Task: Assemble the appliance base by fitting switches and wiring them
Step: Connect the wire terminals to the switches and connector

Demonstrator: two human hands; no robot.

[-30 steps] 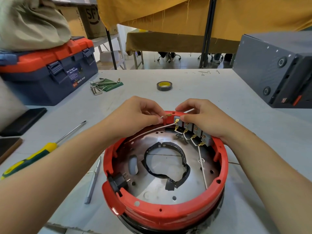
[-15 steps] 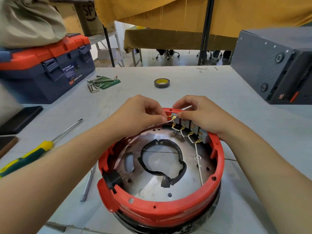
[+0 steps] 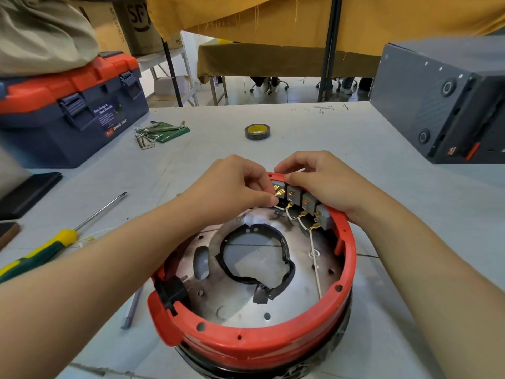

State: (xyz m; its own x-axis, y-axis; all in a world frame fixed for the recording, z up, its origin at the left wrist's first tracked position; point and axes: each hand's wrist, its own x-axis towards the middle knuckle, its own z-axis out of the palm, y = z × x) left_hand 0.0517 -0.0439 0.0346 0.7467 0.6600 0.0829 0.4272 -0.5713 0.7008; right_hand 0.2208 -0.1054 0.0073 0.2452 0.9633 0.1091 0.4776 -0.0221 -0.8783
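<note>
left hand (image 3: 232, 187) pinching wire terminal, right hand (image 3: 319, 184) gripping switches (image 3: 303, 199) row slanting right-nearward

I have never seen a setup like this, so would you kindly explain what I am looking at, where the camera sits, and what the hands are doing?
There is no machine here, only a person with a camera on the head, looking down at both bare hands. The red appliance base sits on a grey table. The right hand steadies a row of switches on its far rim. The left hand pinches a brass connector on a white wire at the end switch. Around lie a screwdriver, a tape roll, hex keys, a toolbox and a dark box.
</note>
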